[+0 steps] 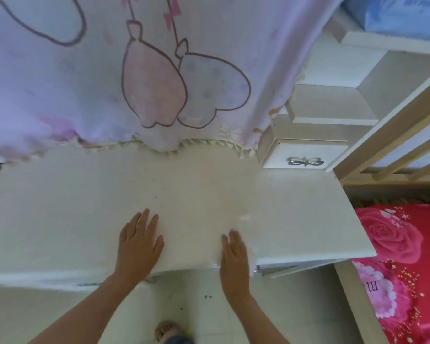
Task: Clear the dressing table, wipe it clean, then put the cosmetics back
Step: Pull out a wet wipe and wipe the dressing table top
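Your sandalled foot (168, 331) is cut off at the bottom edge. Your left hand (139, 242) and right hand (233, 256) lie flat, fingers straight, holding nothing, on the table (60, 207) near its front edge. Lettering on the red rose bedcover (395, 234), right, is unreadable. A printed curtain (159, 83) drapes the table's rear beside a small drawer (305, 161).

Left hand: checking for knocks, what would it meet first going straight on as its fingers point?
The left hand lies flat on the table, fingers pointing away. The top ahead looks free up to the cloth hanging at the back edge, probably its first contact; depth there is unclear.
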### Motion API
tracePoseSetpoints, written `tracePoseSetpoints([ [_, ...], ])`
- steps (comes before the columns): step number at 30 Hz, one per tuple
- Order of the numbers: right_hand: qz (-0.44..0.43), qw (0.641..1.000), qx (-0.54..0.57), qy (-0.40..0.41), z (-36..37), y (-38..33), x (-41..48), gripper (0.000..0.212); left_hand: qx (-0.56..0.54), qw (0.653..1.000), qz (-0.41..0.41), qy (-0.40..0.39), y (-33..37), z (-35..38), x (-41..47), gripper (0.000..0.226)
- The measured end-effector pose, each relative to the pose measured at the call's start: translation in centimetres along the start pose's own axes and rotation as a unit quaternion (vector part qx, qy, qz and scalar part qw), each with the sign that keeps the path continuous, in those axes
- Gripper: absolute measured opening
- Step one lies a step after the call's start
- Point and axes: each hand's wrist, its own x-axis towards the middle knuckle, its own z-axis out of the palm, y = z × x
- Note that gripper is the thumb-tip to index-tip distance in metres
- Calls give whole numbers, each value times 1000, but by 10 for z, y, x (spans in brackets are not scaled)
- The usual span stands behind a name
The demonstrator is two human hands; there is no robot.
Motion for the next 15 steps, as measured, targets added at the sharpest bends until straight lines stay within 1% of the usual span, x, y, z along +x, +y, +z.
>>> tracePoseSetpoints([
  [2, -116, 992, 27, -52, 28, -60, -13, 39, 11, 997, -70, 23, -41, -17, -28, 55],
  [4, -233, 967, 37, -94, 50, -106, -22, 49, 32, 989, -139, 37, -86, -36, -62, 63],
  [5, -270, 952, 27, -143, 55, -127, -23, 53, 43, 983, -172, 39, -106, -46, -81, 66],
  [7, -341, 920, 14, -195, 70, -161, -21, 43, 54, 964, -254, 50, -142, -63, -123, 61],
  [8, -374, 900, 7, -222, 79, -175, -18, 43, 48, 952, -295, 60, -155, -70, -144, 61],
  [9, -395, 883, -2, -253, 85, -190, -16, 43, 35, 938, -337, 78, -165, -76, -164, 64],
  [11, -430, 853, -15, -295, 93, -223, -13, 34, 15, 903, -410, 125, -175, -83, -202, 69],
  [12, -459, 824, -25, -330, 96, -237, -12, 31, 12, 886, -441, 141, -176, -84, -219, 69],
  [13, -485, 795, -33, -362, 98, -250, -12, 34, 8, 871, -467, 151, -176, -86, -234, 68],
  [15, -560, 729, -53, -389, 100, -274, -16, 46, -1, 844, -512, 161, -170, -88, -259, 66],
])
